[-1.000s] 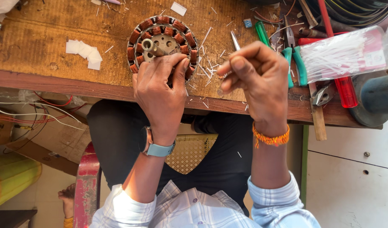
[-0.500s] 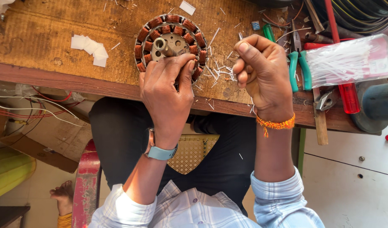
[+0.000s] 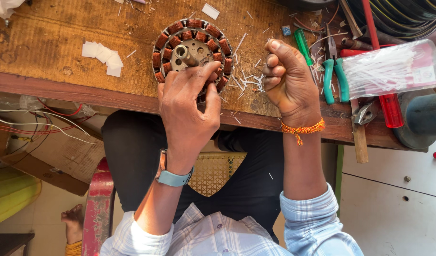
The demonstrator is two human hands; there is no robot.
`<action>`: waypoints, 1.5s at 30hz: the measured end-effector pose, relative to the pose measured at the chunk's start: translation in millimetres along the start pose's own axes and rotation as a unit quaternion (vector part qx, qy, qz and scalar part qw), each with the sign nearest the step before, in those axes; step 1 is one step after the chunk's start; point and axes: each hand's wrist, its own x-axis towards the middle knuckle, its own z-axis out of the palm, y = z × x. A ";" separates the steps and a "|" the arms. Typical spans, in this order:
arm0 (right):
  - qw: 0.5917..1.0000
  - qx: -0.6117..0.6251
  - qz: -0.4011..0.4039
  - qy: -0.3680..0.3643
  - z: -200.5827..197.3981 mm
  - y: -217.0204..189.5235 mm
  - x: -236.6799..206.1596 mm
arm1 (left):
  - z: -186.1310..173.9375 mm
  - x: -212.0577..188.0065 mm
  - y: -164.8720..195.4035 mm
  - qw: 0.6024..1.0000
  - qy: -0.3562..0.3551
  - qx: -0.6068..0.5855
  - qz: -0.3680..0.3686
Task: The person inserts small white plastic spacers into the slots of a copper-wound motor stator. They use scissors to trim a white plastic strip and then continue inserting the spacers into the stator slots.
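**Stator handling: grip the steel, keep off the copper**

While your left hand [image 3: 189,111] clamps the near rim of the stator [image 3: 192,50], fingers draped over the windings, the part lies flat on the wooden surface [image 3: 52,52], close to its front edge, shaft [image 3: 183,53] tilted up out of the centre

Right hand [image 3: 286,80] is curled into a tight fist just right of the stator, clear of it. Can't tell if anything thin is pinched inside

Handling, my read:
- Laminated steel core plus copper coils, so likely heavy for its size and fully rigid
- Weak point is the enamelled winding wire: easy to nick or scrape, so don't lever or squeeze on the coils
- Best hold looks like the outer rim across its width, or the shaft, which may be smooth or greasy
- That close to the edge, a push toward you could tip it off

White slivers [image 3: 246,83] litter the surface between both hands; white paper squares [image 3: 104,56] sit well left, green-handled pliers [image 3: 334,76] to the right
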 end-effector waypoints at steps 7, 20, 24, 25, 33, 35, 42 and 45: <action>1.000 -0.015 0.004 -0.013 -1.3 -0.2 -3.0 | 0.6 -0.1 -0.6 1.000 0.004 0.000 0.002; 0.999 -0.011 0.001 -0.037 3.8 0.6 -13.9 | 1.8 -1.5 -0.4 1.000 0.004 0.025 0.007; 1.000 -0.019 0.006 -0.020 1.8 4.2 -9.5 | 2.9 -1.9 -0.1 1.000 0.001 0.030 0.007; 1.000 -0.022 0.008 -0.018 1.3 5.2 -8.8 | 3.0 -1.9 -0.1 1.000 0.001 0.029 0.007; 0.998 -0.064 0.004 0.023 3.2 10.8 -8.3 | 2.9 -2.0 1.1 1.000 0.007 0.028 0.007; 0.997 -0.074 -0.008 0.036 4.6 11.7 -7.6 | 2.7 -2.0 1.6 1.000 0.005 0.025 0.005; 0.992 -0.110 -0.039 0.039 11.4 13.1 -5.8 | 1.5 -0.5 3.2 0.999 -0.008 0.031 -0.004; 0.986 -0.145 -0.066 0.041 15.2 13.1 -8.3 | 1.0 0.5 3.2 1.000 0.000 0.022 0.006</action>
